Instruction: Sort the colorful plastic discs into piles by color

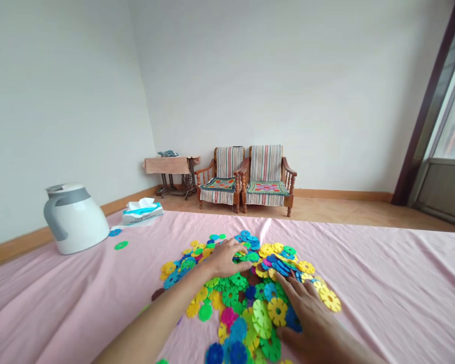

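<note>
Grip spread, thumbs parted from fingers, the left hand (227, 257) and right hand (305, 306) reach over notched plastic flower discs (250, 292) heaped near centre on pink cloth (382, 273), likely light, stiff and slippery where overlapping, best pinched by their rims.

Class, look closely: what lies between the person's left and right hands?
The head view shows overlapping discs, green, blue and yellow among them, between the left hand and the right hand.
</note>
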The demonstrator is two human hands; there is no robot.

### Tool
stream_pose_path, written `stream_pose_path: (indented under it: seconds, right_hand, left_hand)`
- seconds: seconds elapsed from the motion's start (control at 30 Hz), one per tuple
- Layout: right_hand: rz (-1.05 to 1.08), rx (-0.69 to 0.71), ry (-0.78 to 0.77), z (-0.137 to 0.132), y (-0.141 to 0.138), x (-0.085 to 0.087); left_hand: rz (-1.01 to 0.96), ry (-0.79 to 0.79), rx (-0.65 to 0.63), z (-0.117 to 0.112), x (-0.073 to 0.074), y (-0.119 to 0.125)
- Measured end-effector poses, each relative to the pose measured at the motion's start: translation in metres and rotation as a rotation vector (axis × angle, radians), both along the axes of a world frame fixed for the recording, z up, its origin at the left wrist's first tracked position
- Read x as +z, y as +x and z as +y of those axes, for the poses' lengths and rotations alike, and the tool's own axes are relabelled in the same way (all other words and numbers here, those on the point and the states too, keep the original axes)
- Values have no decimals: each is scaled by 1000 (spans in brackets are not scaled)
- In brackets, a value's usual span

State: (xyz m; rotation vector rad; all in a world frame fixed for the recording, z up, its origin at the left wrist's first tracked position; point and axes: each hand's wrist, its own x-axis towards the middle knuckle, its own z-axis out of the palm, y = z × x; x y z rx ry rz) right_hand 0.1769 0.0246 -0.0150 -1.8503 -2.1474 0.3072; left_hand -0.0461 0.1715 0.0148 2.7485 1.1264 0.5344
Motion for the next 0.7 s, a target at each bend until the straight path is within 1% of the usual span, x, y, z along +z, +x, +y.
stream_pose_path:
  seconds: [0.1, 0.2, 0.27, 0.33, 0.37, 0.43, 0.5, 0.57, 0.63, 0.7]
  right_hand:
    - [11, -30, 36, 25, -17, 8]
    - [14, -47, 47, 51, -25, 8]
    - [18, -59, 33, 67, -30, 7]
    - [24, -71, 21, 80, -38, 7]
    - [27, -75, 17, 85, -43, 7]
    - [40, -75, 14, 95, -56, 8]
    - [60, -64, 19, 102, -71, 10]
    - [82, -34, 28, 106, -89, 13]
    - [106, 34, 37, 107, -107, 17]
    - [125, 144, 39, 102, -122, 22]
  left_hand:
    - [37, -35, -103, -34, 10, -8]
    - [47, -81, -200, -67, 18, -28]
    - [77, -90, -190, -87, 20, -47]
    - [135, -94, -152, -104, 17, -69]
    - [160, -94, -108, -110, 13, -80]
    - [170, -78, 42, -119, 0, -103]
    - [142, -42, 196, -124, -15, -123]
    - [138, -41, 300, -124, -31, -136]
    - [130, -29, 344, -122, -43, -142]
    - [116, -1, 352, -117, -53, -142]
